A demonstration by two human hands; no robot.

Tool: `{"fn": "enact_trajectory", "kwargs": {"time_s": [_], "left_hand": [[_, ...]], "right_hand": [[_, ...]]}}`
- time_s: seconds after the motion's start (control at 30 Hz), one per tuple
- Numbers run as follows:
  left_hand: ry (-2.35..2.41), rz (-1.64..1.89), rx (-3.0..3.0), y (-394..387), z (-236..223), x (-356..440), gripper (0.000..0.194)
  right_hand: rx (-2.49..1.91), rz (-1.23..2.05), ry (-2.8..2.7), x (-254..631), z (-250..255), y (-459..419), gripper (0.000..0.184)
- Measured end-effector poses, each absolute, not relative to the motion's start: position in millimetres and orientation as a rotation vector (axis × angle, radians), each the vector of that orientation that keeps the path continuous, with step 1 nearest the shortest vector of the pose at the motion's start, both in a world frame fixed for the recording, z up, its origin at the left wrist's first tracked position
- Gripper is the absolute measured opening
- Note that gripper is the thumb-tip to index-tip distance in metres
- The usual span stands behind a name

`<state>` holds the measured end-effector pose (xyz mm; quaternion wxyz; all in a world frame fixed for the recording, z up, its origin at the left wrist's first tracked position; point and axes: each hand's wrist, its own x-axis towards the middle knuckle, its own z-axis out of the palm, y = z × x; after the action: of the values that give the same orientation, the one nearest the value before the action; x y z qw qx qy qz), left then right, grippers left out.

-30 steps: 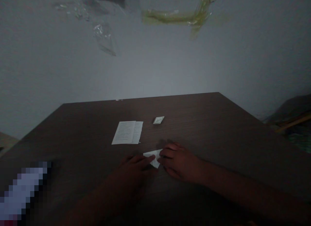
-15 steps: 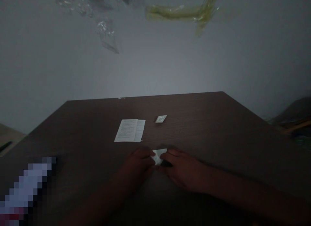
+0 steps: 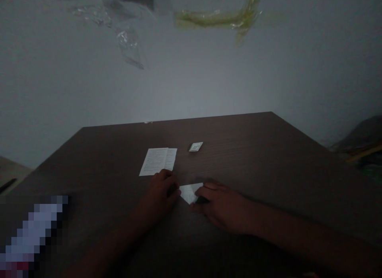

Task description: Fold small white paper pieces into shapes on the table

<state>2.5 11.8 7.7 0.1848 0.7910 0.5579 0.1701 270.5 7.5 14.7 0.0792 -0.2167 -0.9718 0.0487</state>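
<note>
A small piece of white printed paper [image 3: 189, 193], folded to a triangle with its point toward me, lies on the table between my hands. My right hand [image 3: 227, 206] is closed on its right side, thumb and fingertips near the lower point and the right corner. My left hand [image 3: 159, 194] is at the left corner with fingers curled and thumb tip touching the edge; how firmly it grips is hard to see in the dim light. Just beyond my left fingers lie two overlapping printed sheets [image 3: 155, 160].
A small folded white paper piece [image 3: 196, 147] sits farther back on the dark wooden table [image 3: 253, 150]. A pixelated, blurred-out object [image 3: 36, 230] lies at the left. Behind the table is a wall [image 3: 193, 79] with yellowed tape [image 3: 211, 19] and clear tape [image 3: 129, 43].
My left hand has moved left and slightly away from me, from the paper's middle to its left corner, uncovering more of the folded triangle. The right hand stays nearly in place.
</note>
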Motion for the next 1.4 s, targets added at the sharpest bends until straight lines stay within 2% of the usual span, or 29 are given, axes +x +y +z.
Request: {"fn": "enact_trajectory", "kwargs": {"time_s": [0.23, 0.33, 0.47, 0.63, 0.8, 1.1, 1.3, 1.4], "left_hand": [[1.643, 0.461, 2.290, 11.3, 13.3, 2.5, 0.013], [1.619, 0.454, 2.359, 3.2, 16.4, 8.2, 0.024], [1.404, 0.271, 2.506, -12.9, 17.8, 17.9, 0.050], [1.296, -0.003, 2.586, -22.4, 12.5, 16.7, 0.061], [1.306, 0.026, 2.580, -26.0, 0.1, 12.2, 0.075], [1.354, -0.054, 2.530, -30.2, 8.6, 20.7, 0.075], [1.388, -0.253, 2.482, -31.5, 31.9, 37.7, 0.061], [1.435, -0.258, 2.469, -33.0, 30.5, 39.5, 0.061]], "right_hand": [[-0.654, 0.200, -2.920, 270.9, 18.1, 12.0, 0.038], [-0.642, 0.220, -2.921, 272.1, 19.0, 12.7, 0.037], [-0.632, 0.212, -2.901, 272.7, 16.1, 13.1, 0.032], [-0.674, 0.243, -2.833, 271.1, 9.5, 11.3, 0.044], [-0.740, 0.244, -2.820, 268.9, 7.5, 6.8, 0.038], [-0.745, 0.258, -2.848, 268.0, 15.0, 4.1, 0.036], [-0.731, 0.233, -2.836, 266.6, 10.8, 4.0, 0.036], [-0.741, 0.237, -2.850, 266.2, 9.1, 4.0, 0.037]]}}
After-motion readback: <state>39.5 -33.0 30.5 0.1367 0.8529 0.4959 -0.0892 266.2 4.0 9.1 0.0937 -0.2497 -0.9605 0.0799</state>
